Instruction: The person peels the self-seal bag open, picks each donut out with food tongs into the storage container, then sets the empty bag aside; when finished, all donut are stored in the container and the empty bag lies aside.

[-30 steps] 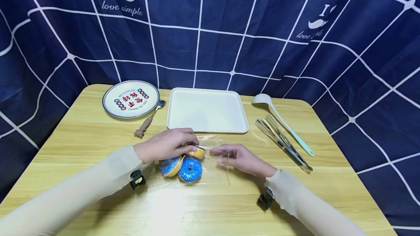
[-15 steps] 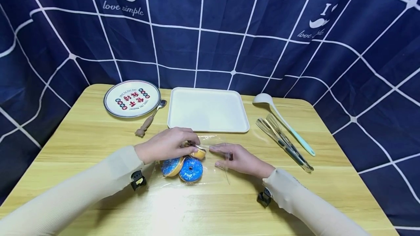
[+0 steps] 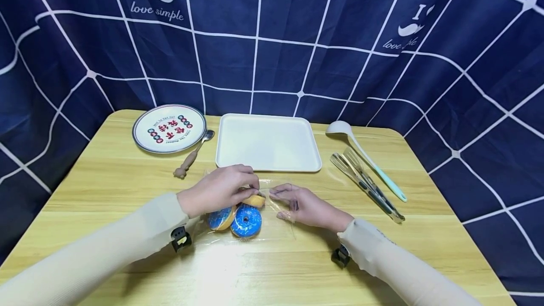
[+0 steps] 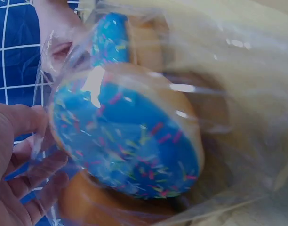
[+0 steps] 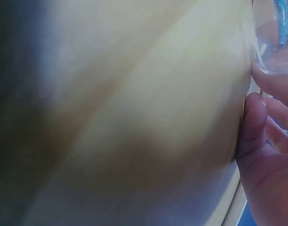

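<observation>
A clear plastic bag (image 3: 272, 235) holds doughnuts on the table. Flat in front lies a blue-iced doughnut (image 3: 246, 221); another blue one (image 3: 220, 218) leans at its left. Behind them, a third doughnut (image 3: 255, 200) shows its tan side under my left hand (image 3: 221, 190). That hand pinches the bag by its upper edge, thumb over the third doughnut. In the left wrist view, sprinkles dot the blue icing (image 4: 130, 136) through the plastic. My right hand (image 3: 312, 207) is at the bag's right end, thumb and fingers apart, film over the fingertips.
Behind the bag lies a white tray (image 3: 267, 143). A printed plate (image 3: 144, 138) and a spoon (image 3: 192, 156) are at the left. To the right are tongs (image 3: 367, 187) and a ladle (image 3: 374, 164). A blue checked cloth (image 3: 280, 65) hangs beyond the table.
My right thumb has come away from the fingers, and the right hand has shifted slightly left. The left hand keeps its grip, while the third doughnut has turned a little.
</observation>
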`<state>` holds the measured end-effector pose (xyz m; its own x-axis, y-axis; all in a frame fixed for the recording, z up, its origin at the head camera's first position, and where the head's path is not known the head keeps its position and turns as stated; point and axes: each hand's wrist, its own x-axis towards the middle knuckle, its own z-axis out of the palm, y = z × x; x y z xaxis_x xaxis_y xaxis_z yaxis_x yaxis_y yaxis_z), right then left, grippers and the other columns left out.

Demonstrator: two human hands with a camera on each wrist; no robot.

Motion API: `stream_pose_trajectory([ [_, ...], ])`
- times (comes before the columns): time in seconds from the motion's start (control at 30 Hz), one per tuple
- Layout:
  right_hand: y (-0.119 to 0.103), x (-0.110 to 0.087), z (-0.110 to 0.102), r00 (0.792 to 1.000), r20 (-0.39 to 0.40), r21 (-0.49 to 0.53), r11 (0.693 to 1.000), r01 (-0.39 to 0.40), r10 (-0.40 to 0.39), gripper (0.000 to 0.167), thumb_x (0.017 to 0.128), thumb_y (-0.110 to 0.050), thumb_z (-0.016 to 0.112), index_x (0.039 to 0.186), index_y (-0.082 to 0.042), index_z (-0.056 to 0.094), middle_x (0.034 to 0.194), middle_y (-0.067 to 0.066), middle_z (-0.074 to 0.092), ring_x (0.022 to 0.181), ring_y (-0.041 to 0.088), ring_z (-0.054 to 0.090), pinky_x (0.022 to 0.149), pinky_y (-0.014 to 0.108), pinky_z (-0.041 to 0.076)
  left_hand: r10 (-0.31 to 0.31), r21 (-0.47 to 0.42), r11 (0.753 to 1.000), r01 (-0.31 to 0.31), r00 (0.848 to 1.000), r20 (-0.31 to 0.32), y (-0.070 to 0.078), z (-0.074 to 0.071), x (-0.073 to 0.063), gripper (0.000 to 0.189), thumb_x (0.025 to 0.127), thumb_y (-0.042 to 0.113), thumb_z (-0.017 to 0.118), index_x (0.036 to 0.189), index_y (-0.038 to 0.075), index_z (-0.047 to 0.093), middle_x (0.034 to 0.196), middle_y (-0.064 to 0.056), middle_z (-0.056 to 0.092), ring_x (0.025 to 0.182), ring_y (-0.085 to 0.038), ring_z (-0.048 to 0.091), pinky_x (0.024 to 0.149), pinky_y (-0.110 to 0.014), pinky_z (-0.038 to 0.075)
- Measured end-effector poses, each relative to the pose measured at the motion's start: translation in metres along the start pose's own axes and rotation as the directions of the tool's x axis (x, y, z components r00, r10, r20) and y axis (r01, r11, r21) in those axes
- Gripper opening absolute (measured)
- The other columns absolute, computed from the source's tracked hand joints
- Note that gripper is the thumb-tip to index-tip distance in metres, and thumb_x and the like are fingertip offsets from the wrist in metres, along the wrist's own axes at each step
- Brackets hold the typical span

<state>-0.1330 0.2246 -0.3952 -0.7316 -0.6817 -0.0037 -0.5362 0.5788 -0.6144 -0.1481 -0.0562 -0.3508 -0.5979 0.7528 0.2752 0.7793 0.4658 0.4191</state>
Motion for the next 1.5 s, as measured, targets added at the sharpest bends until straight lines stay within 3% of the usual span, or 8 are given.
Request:
stream_pose_trajectory([
  [0.17, -0.001, -0.001, -0.001, 1.0, -0.004, 0.006, 1.0, -0.018, 0.018, 0.053, 0.093, -0.013, 0.079, 0.141, 0.001, 0.063, 0.142, 0.019, 0.064, 0.108, 0.017, 0.063, 0.086, 0.026, 0.056, -0.027, 0.024, 0.999, 0.028, 0.998, -0.048, 0.004, -0.004, -0.001, 0.007, 0.1, 0.021, 0.072, 0.1, 0.02, 0.078, 0.094, 0.008, 0.067, 0.082, -0.004, 0.057, 0.071, -0.021, 0.053],
  [0.4, -0.002, -0.003, -0.002, 1.0, -0.002, -0.073, 0.997, 0.016, -0.016, 0.06, 0.093, -0.017, 0.079, 0.146, 0.0, 0.058, 0.15, 0.019, 0.06, 0.132, 0.034, 0.062, 0.111, 0.047, 0.051, -0.064, 0.006, 0.998, 0.064, 0.995, -0.081, 0.007, -0.008, -0.002, 0.009, 0.101, 0.02, 0.07, 0.101, 0.018, 0.079, 0.094, 0.007, 0.068, 0.082, -0.005, 0.057, 0.072, -0.021, 0.052],
  [0.73, -0.007, -0.001, 0.0, 0.999, 0.026, -0.038, 0.998, -0.047, 0.048, 0.057, 0.095, -0.017, 0.077, 0.145, 0.003, 0.058, 0.155, 0.02, 0.054, 0.135, 0.034, 0.057, 0.086, 0.023, 0.058, -0.044, 0.037, 0.998, 0.05, 0.991, -0.128, 0.006, -0.012, -0.001, 0.009, 0.1, 0.017, 0.072, 0.098, 0.014, 0.08, 0.095, 0.005, 0.072, 0.085, -0.008, 0.063, 0.076, -0.026, 0.056],
  [0.97, -0.006, -0.004, -0.005, 0.997, 0.06, -0.103, 0.994, -0.041, 0.047, 0.062, 0.095, -0.025, 0.077, 0.149, -0.002, 0.056, 0.159, 0.017, 0.051, 0.144, 0.036, 0.052, 0.105, 0.041, 0.055, -0.065, 0.019, 0.998, 0.068, 0.989, -0.132, 0.007, -0.011, 0.001, 0.01, 0.1, 0.019, 0.071, 0.099, 0.013, 0.079, 0.093, 0.005, 0.071, 0.079, -0.005, 0.06, 0.071, -0.024, 0.054],
  [1.07, -0.005, -0.006, -0.007, 0.995, 0.084, -0.116, 0.993, -0.038, 0.048, 0.064, 0.095, -0.028, 0.077, 0.151, -0.004, 0.054, 0.161, 0.015, 0.049, 0.133, 0.031, 0.06, 0.104, 0.041, 0.056, -0.076, -0.006, 0.997, 0.076, 0.987, -0.139, 0.005, -0.011, 0.001, 0.01, 0.1, 0.018, 0.071, 0.099, 0.012, 0.079, 0.092, 0.004, 0.071, 0.076, -0.004, 0.058, 0.07, -0.023, 0.053],
  [1.27, -0.003, -0.007, -0.009, 0.993, 0.107, -0.115, 0.992, -0.042, 0.054, 0.064, 0.096, -0.031, 0.076, 0.152, -0.009, 0.053, 0.164, 0.009, 0.047, 0.138, 0.028, 0.058, 0.11, 0.041, 0.052, -0.111, -0.064, 0.993, 0.104, 0.985, -0.132, 0.004, -0.014, 0.0, 0.013, 0.102, 0.016, 0.067, 0.102, 0.01, 0.079, 0.092, 0.003, 0.071, 0.075, -0.004, 0.057, 0.072, -0.025, 0.053],
  [1.37, -0.002, -0.008, -0.01, 0.992, 0.114, -0.086, 0.995, -0.048, 0.058, 0.064, 0.097, -0.032, 0.075, 0.153, -0.009, 0.053, 0.164, 0.009, 0.047, 0.117, 0.019, 0.065, 0.099, 0.032, 0.055, -0.123, -0.069, 0.991, 0.116, 0.986, -0.114, 0.003, -0.014, 0.0, 0.013, 0.102, 0.017, 0.067, 0.101, 0.011, 0.079, 0.092, 0.003, 0.071, 0.075, -0.004, 0.056, 0.071, -0.025, 0.052],
  [1.5, -0.001, -0.008, -0.01, 0.991, 0.117, -0.046, 0.997, -0.057, 0.062, 0.062, 0.099, -0.03, 0.073, 0.153, -0.009, 0.052, 0.164, 0.009, 0.047, 0.09, 0.004, 0.057, 0.081, 0.022, 0.053, -0.133, -0.062, 0.99, 0.128, 0.988, -0.077, 0.003, -0.013, 0.0, 0.012, 0.102, 0.018, 0.068, 0.101, 0.012, 0.078, 0.093, 0.004, 0.071, 0.075, -0.003, 0.056, 0.07, -0.023, 0.051],
])
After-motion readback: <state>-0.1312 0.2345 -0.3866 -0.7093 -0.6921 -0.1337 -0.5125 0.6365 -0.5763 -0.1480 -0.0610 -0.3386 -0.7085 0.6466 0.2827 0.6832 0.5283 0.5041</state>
